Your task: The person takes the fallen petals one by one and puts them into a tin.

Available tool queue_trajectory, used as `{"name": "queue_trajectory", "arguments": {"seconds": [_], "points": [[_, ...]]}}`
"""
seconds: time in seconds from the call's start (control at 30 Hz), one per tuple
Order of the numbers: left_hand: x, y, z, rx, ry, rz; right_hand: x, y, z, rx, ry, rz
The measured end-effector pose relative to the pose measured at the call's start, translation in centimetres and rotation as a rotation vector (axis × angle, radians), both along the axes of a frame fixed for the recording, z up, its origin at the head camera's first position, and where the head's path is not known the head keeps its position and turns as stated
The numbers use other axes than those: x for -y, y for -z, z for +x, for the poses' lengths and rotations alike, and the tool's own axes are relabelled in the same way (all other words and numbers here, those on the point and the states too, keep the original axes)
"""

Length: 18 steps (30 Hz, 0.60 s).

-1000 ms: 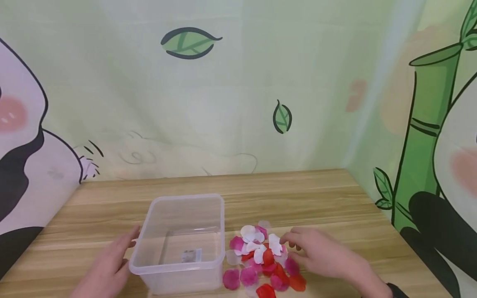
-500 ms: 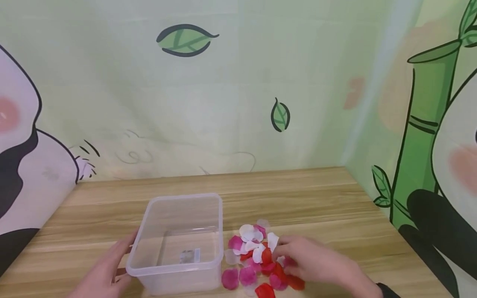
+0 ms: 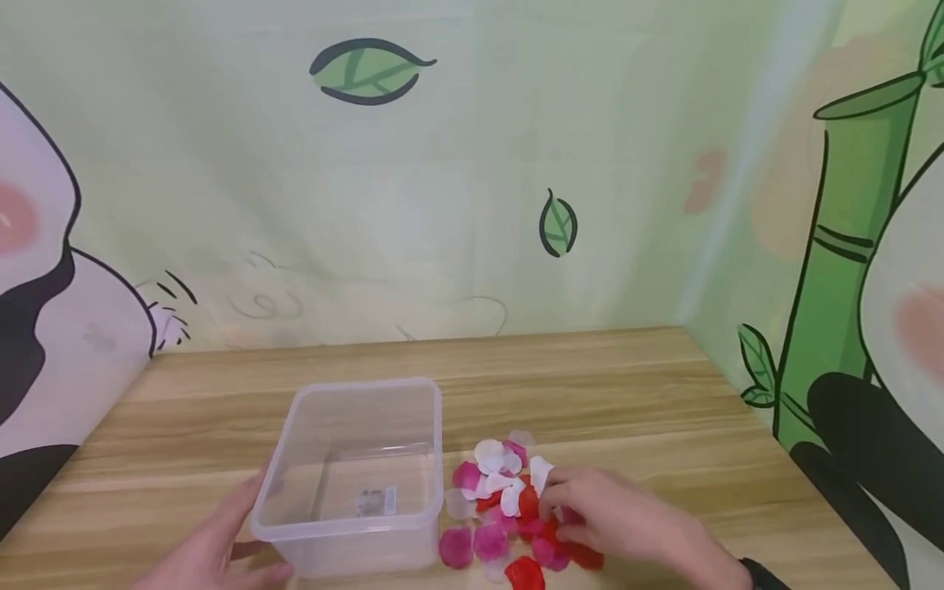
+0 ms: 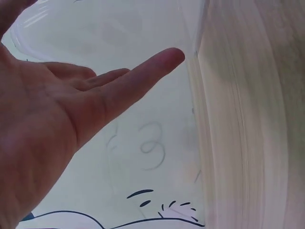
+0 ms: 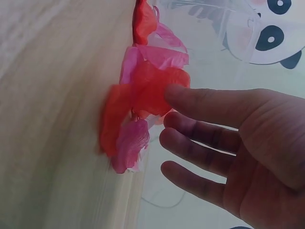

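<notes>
A clear plastic container (image 3: 354, 551) stands on the wooden table in the head view. My left hand (image 3: 210, 545) is at its left side, fingers extended along the wall and thumb apart near the front corner. In the left wrist view the left hand (image 4: 62, 105) shows straight fingers. Right of the container lies a loose heap of artificial petals (image 3: 490, 541), white, pink and red. My right hand (image 3: 619, 516) reaches into the heap's right side. In the right wrist view its thumb tip overlaps a red petal (image 5: 150, 90), with the fingers spaced apart below.
The wooden table (image 3: 590, 385) runs back to a pale green cloth backdrop (image 3: 472, 164) printed with leaves, pandas and bamboo. A small label (image 3: 376, 501) shows through the container's bottom. A dark band (image 3: 763, 575) circles the right wrist.
My right hand has moved left and down into the petals. The left thumb has come out toward the container's front corner. The container and petals look unmoved.
</notes>
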State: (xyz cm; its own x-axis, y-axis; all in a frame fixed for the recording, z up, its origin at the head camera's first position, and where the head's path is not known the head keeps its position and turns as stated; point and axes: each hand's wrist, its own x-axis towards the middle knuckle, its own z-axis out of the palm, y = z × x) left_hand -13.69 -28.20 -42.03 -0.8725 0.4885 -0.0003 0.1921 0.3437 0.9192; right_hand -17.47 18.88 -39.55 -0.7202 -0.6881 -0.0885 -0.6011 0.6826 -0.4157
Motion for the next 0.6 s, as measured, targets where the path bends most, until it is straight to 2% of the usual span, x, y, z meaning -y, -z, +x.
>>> {"name": "queue_trajectory", "arguments": {"seconds": [0.1, 0.2, 0.37, 0.5, 0.6], "points": [[-0.2, -0.6, -0.1, 0.188, -0.055, 0.024, -0.1, -0.3, -0.1, -0.038, -0.014, -0.011], [-0.6, -1.0, -0.3, 0.223, -0.099, 0.001, -0.2, -0.3, 0.0, -0.042, -0.012, -0.026], [-1.2, -0.5, -0.1, 0.002, -0.103, -0.017, -0.2, -0.4, -0.1, 0.002, 0.012, -0.047], [-1.4, -0.2, 0.0, -0.051, -0.137, -0.029, -0.3, -0.5, -0.2, 0.007, 0.022, -0.076], [-1.6, -0.3, -0.1, -0.046, -0.156, -0.044, -0.3, -0.6, -0.1, -0.016, 0.022, -0.110]]}}
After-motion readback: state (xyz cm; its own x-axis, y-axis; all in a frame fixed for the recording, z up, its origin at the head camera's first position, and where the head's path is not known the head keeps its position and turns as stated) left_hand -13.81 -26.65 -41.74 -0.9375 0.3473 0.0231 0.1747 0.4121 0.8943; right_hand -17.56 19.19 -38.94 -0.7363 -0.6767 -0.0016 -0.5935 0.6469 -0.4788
